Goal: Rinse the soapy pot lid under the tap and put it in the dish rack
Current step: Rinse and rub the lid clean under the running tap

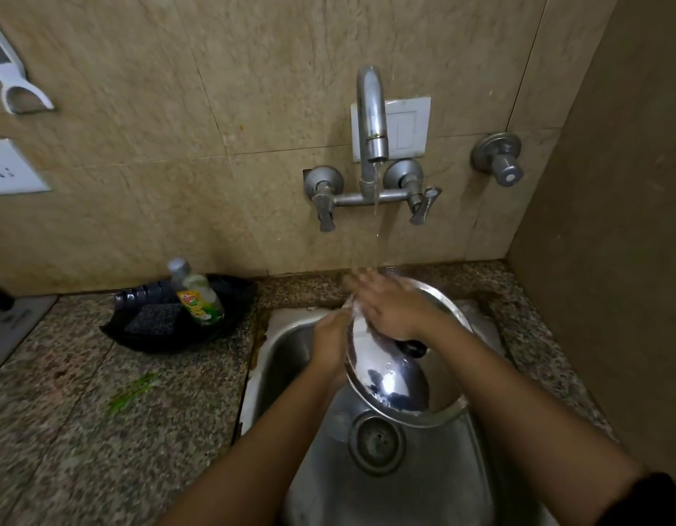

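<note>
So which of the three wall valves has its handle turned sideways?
The mixer's right lever valve; its handle sticks out sideways, the left lever hangs down, the far-right one is a knob.

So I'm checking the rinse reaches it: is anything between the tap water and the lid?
Partly. The right hand lies flat on the pot lid where the stream from the tap lands; the left hand grips the lid's left edge.

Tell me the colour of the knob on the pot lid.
Black; the knob shows in the head view, just below the right hand.
</note>
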The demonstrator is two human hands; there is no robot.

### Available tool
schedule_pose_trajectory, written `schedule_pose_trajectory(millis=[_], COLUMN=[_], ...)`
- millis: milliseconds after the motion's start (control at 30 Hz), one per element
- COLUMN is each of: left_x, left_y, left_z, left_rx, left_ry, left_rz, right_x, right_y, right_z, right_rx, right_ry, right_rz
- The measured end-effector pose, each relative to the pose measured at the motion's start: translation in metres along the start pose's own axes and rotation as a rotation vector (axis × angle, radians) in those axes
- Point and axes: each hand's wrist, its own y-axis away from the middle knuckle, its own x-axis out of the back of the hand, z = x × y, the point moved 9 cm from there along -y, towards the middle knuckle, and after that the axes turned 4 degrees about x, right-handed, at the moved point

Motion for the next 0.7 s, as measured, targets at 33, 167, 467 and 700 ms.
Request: schedule_pose_trajectory(millis=[33,167,467,700], left_x=[0.000,-0.020,-0.045,-0.017], left_y=[0.000,-0.001,-0.011,-0.012], left_z=[0.000,0.010,0.035,0.015], left_rx=[0.003,-0.033,-0.131,-0.021], left_ry=[-0.016,-0.010,-0.059,-0.179], left_rz=[-0.006,-0.167,-0.125,-0.129], right_x=[0.003,0.000,0.041,0.042], right_y=[0.002,0.014,0.078,0.056], right_z=[0.017,-0.001,0.117,0.113], right_rx=[-0.089,0.035,-0.594,-0.461], right_ry=[-0.025,-0.077,-0.350,-0.462], right_rz=[0.001,-0.055,0.639,0.627])
